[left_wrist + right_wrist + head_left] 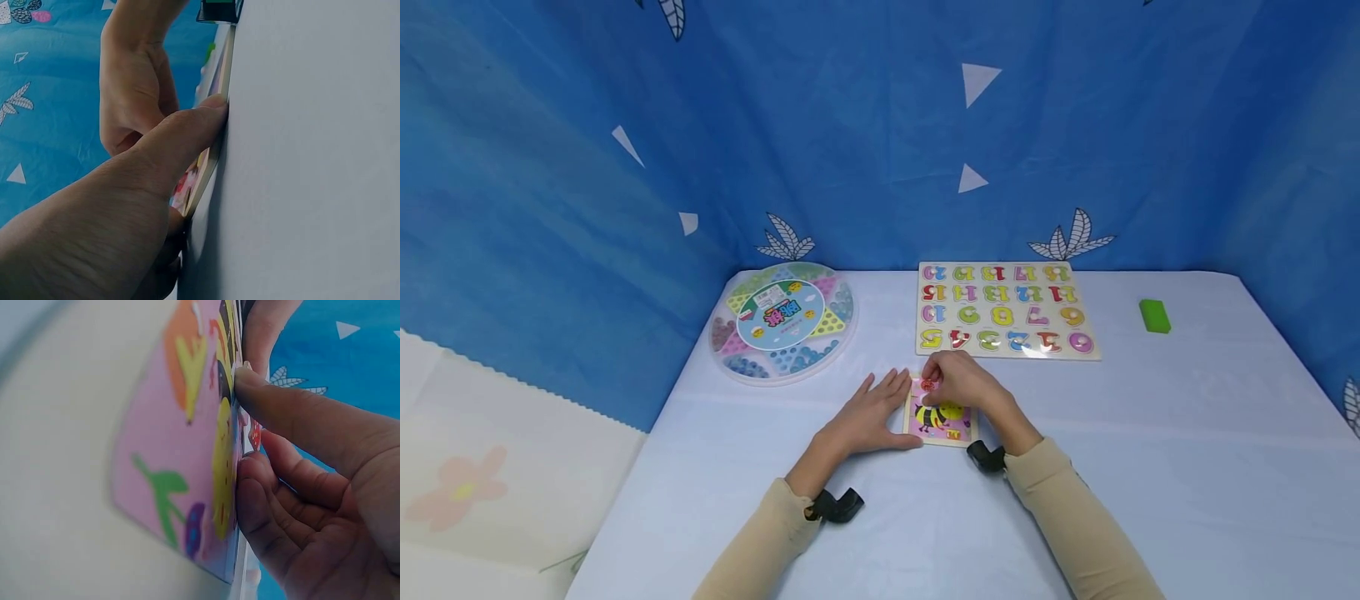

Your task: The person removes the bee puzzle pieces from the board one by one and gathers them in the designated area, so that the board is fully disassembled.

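A small bee puzzle [938, 433] with a pale wooden border and pink picture lies flat on the white table. My left hand [871, 418] steadies its left side, fingers fairly straight; in the left wrist view the thumb [206, 115] presses on the board's edge. Above the upper part of the board is my right hand [964, 385]. Between its thumb and fingers it pinches a small puzzle piece [254, 434], red with pale dots, seen nearly edge-on in the right wrist view. The fingers hide part of that piece and the picture beneath.
Behind the puzzle stands out a larger number board [1007, 342] with colourful numerals, lying flat. To the back left is a round game box [782, 325] with a clear rim. A green block [1154, 317] sits at the back right. Blue cloth [880, 125] hangs along the table's far edge.
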Action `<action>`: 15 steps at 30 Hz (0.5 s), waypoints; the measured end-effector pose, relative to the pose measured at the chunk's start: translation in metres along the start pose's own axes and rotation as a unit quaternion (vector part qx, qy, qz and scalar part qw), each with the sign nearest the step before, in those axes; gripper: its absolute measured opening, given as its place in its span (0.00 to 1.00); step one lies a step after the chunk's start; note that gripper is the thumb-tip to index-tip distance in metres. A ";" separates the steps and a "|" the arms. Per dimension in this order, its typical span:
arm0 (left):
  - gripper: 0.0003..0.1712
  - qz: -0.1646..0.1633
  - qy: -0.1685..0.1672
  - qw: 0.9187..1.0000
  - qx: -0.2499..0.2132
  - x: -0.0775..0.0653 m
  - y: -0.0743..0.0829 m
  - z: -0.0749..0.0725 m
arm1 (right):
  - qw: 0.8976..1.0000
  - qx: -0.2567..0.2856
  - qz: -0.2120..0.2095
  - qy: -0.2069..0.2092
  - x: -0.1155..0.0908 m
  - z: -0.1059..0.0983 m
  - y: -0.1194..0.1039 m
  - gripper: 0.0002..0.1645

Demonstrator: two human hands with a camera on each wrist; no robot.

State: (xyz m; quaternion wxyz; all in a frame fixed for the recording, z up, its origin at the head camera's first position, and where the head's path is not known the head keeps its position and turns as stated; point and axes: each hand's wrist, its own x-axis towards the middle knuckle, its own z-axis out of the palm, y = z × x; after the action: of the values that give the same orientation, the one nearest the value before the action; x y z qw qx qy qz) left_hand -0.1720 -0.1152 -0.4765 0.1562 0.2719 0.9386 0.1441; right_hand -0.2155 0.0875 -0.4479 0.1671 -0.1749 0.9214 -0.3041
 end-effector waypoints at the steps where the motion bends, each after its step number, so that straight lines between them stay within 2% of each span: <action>1: 0.59 0.000 0.001 1.000 -0.002 0.000 0.000 0.000 | 1.000 -0.002 0.000 0.000 0.000 0.000 -0.001 0.17; 10: 0.59 0.001 0.006 1.000 -0.001 -0.001 0.000 0.001 | 1.000 -0.027 -0.006 0.013 -0.003 0.002 -0.009 0.19; 15: 0.59 0.000 0.003 1.000 0.001 0.000 0.000 0.000 | 0.998 -0.062 -0.018 0.018 -0.004 0.002 -0.011 0.19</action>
State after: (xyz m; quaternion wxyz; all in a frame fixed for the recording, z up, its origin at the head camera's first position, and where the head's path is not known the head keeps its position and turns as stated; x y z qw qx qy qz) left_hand -0.1716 -0.1150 -0.4764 0.1531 0.2717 0.9391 0.1440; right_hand -0.2083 0.0797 -0.4416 0.1334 -0.1960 0.9382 -0.2522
